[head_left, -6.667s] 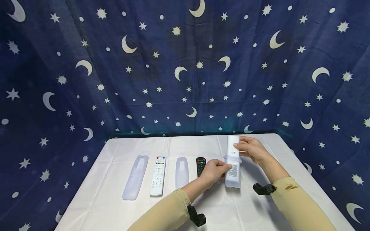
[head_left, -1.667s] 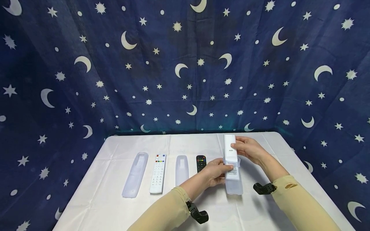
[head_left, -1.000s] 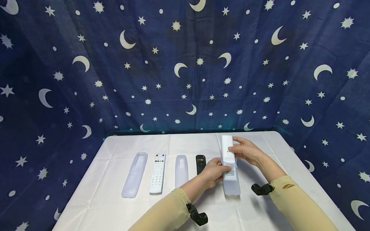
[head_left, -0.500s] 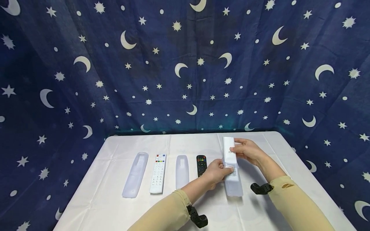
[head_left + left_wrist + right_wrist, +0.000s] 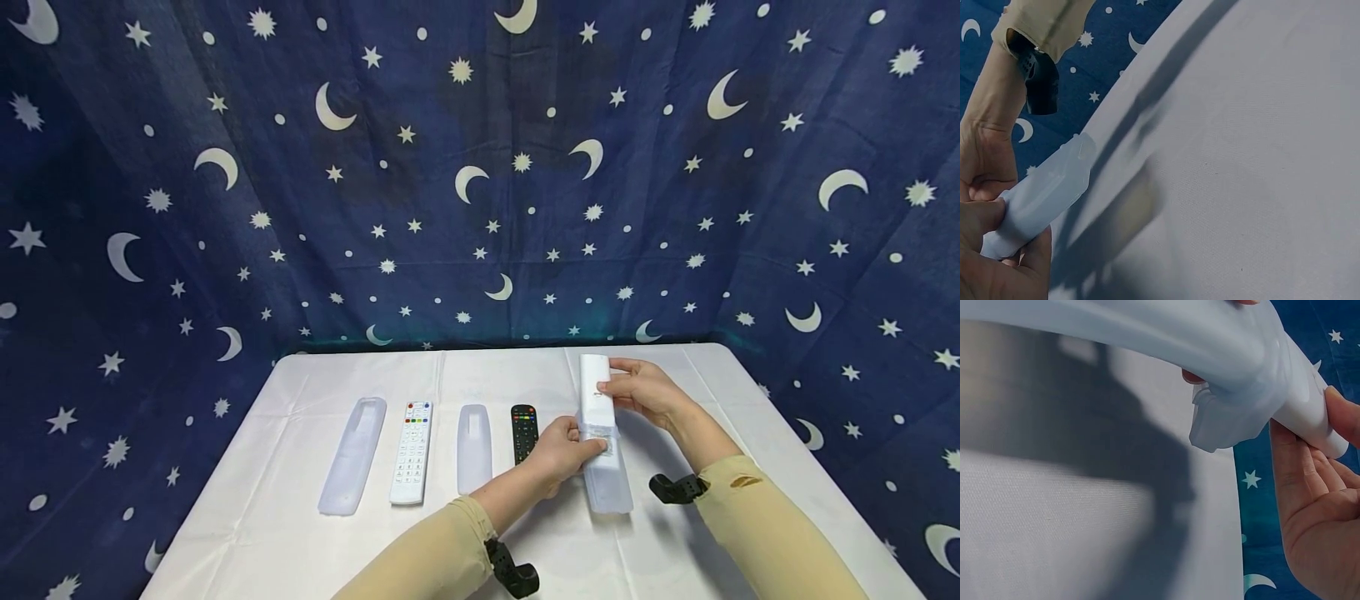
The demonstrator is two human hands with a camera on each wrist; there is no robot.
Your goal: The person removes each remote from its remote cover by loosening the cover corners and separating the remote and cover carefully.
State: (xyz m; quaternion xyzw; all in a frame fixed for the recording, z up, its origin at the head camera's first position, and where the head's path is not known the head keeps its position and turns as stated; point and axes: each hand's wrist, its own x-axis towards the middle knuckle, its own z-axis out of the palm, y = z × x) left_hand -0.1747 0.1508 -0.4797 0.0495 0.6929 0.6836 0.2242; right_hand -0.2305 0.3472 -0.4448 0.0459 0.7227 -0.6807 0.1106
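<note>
A white remote control point(image 5: 595, 375) is held back side up above the right part of the table, its far end bare. Its near part is inside a translucent silicone cover point(image 5: 611, 496), bunched at the mouth and running on past the remote at the near end. My left hand point(image 5: 558, 454) pinches the covered part, thumb on top, near a printed label seen through the cover. My right hand point(image 5: 647, 393) grips the bare end. In the right wrist view, a loose fold of the cover point(image 5: 1232, 415) hangs beside the bare remote point(image 5: 1307, 403).
A white-clothed table point(image 5: 255, 467) bears a long translucent cover point(image 5: 352, 458), a white remote point(image 5: 410, 454), a shorter translucent cover point(image 5: 474, 450) and a black remote point(image 5: 524, 429), partly behind my left hand. A blue moon-and-star curtain point(image 5: 480, 167) stands behind.
Over the last several seconds the cover's near end has come towards me and reaches further past the remote; the cover's mouth sits slightly nearer. Both hands keep their hold.
</note>
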